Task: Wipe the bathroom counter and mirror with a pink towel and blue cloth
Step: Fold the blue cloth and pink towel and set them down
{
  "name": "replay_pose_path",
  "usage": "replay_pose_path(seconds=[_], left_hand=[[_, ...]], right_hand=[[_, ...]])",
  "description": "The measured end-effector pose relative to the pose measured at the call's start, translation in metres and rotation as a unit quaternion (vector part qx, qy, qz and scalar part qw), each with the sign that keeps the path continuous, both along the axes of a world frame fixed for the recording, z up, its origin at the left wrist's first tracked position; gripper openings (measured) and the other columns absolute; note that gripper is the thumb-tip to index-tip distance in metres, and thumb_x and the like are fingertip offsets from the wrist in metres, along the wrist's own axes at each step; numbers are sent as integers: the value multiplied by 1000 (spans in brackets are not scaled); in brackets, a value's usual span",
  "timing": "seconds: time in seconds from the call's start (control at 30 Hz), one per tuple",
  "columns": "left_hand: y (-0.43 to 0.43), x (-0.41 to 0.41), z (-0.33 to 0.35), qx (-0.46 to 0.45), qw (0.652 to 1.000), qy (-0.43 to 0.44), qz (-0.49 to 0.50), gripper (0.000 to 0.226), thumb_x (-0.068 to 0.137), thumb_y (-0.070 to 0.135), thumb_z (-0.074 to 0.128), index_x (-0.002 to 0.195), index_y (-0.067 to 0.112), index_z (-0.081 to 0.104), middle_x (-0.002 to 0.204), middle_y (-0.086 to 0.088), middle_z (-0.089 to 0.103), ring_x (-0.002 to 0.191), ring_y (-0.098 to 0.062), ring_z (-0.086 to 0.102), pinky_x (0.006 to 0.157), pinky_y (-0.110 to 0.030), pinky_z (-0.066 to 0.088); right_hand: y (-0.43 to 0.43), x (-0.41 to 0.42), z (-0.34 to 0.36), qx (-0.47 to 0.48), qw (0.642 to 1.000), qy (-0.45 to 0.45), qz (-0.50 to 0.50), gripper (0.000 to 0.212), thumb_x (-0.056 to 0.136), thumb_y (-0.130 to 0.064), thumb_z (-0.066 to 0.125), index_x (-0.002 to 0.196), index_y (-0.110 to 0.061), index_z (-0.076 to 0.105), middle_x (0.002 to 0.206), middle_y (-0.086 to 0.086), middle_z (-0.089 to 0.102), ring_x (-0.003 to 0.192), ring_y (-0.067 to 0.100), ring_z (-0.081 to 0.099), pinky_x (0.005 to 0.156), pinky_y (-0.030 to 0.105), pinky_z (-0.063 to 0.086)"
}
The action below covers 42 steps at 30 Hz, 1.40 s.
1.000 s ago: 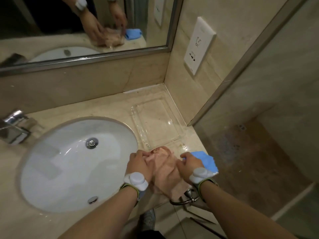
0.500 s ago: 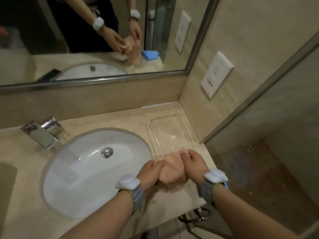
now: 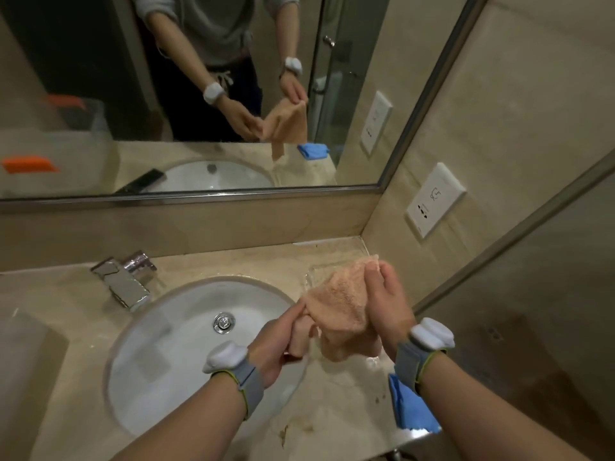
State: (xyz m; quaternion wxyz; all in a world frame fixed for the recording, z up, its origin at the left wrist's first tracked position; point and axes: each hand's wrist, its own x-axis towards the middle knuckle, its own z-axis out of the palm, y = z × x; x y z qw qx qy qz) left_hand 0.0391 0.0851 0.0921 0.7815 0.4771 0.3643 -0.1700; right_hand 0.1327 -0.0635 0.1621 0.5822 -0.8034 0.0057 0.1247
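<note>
Mirror (image 3: 66,94): is hanging above the counter's back wall and is reflecting the person's arms, the towel and the cloth.
Counter (image 3: 66,294): beige stone, is running across the view under the mirror.
Faucet (image 3: 124,282): chrome, is sitting at the back left of the sink, its spout pointing over the bowl.
Sink (image 3: 159,361): white oval bowl, is sitting sunk into the counter, with its drain (image 3: 224,322) in the middle.
Left hand (image 3: 276,344): is reaching over the sink's right rim; its fingers are curling round the towel's lower left corner and gripping it, with one finger stretching up along the towel's edge. A grey band with a white pod (image 3: 229,361) is sitting on the wrist.
Pink towel (image 3: 339,311): is hanging bunched between the two hands, lifted off the counter just right of the sink.
Clear tray (image 3: 311,277): is lying in the counter's back right corner, mostly hidden behind the towel.
Right hand (image 3: 387,301): is pinching the towel's upper right edge between thumb and fingers; its wrist is wearing a matching band (image 3: 429,341).
Blue cloth (image 3: 409,407): is lying folded at the counter's front right corner, partly hidden under the right wrist.
Wall outlet (image 3: 434,199): white plate, is sitting on the right-hand wall above the tray.
</note>
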Motion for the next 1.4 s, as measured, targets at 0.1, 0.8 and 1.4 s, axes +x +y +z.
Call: replay_pose_path(seconds=[0.1, 0.8, 1.4], left_hand=[[18, 9, 9, -80, 980, -83, 160, 55, 90, 69, 54, 111, 21, 73, 96, 2, 77, 96, -18, 67, 91, -36, 44], [-5, 19, 13, -81, 994, -18, 72, 22, 98, 38, 65, 98, 19, 77, 87, -2, 77, 72, -16, 71, 59, -27, 56], [59, 20, 28, 547, 785, -112, -270, 20, 89, 44, 72, 98, 27, 77, 105, 0, 69, 99, -22, 64, 83, -33, 53]], right_hand=[[1, 3, 6, 25, 999, -20, -22, 35, 99, -54, 43, 115, -29, 61, 114, 5, 68, 110, 27, 63, 101, 56, 46], [-2, 19, 12, -16, 996, -82, 30, 21, 104, -40, 42, 106, -28, 59, 98, 16, 67, 95, 36, 63, 89, 49, 52], [-52, 61, 15, -286, 920, -5, 269, 29, 84, -27, 77, 110, -36, 68, 98, -11, 67, 83, 4, 64, 66, 12, 46]])
